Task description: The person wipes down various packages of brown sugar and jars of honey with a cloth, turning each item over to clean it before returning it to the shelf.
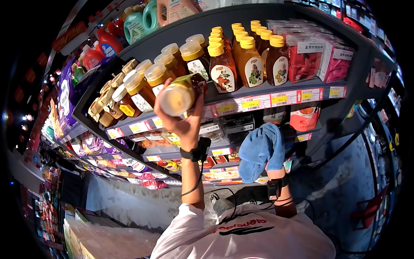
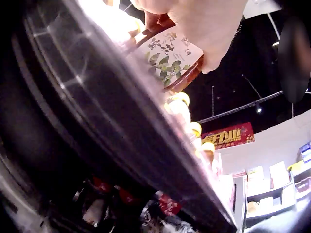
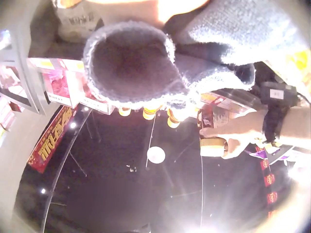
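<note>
My left hand [image 1: 186,127] grips a honey jar [image 1: 176,100] in front of the upper shelf, its pale, yellow-rimmed lid facing the head camera. In the left wrist view, the jar's leaf-printed label [image 2: 167,58] shows below the fingers, beside the dark shelf edge. The right wrist view also catches the left hand [image 3: 238,137] around the jar. Lower and to the right, my right hand [image 1: 272,165] holds a bunched blue cloth [image 1: 260,149], which covers most of its fingers. Close up, the cloth [image 3: 214,73] hangs in a thick loop.
Yellow-capped honey bottles [image 1: 252,64] stand in rows on the upper shelf, with more jars [image 1: 140,88] to the left. Red and pink packets [image 1: 306,60] fill its right end. Price tags line the shelf edge [image 1: 254,102]. A dark cable [image 1: 353,142] curves at the right.
</note>
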Action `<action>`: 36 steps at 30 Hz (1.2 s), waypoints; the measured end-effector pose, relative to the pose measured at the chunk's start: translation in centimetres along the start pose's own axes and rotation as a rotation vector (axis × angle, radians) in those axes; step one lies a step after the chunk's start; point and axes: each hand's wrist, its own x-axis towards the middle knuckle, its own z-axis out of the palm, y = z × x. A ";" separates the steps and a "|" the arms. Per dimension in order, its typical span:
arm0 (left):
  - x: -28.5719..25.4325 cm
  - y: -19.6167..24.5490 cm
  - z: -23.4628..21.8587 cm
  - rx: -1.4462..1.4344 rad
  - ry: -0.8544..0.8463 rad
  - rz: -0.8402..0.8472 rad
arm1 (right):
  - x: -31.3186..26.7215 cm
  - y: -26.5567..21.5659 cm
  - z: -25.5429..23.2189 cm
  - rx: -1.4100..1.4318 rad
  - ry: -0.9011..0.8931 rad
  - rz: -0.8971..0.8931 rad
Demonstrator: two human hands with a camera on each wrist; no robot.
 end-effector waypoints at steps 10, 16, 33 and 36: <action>-2.3 7.3 -3.2 -0.639 0.087 -0.218 | -2.2 -0.6 4.9 0.089 0.265 0.236; -8.9 8.3 -4.5 -0.458 -0.394 -0.235 | -4.8 -8.1 7.9 -0.675 -0.271 -0.238; -11.1 8.3 -4.7 -0.836 -0.458 -0.628 | -6.0 -5.8 8.3 -0.591 -0.121 -0.508; -10.1 9.1 -4.9 -0.813 -0.450 -0.567 | -6.0 -4.1 8.4 -0.370 -0.085 -0.418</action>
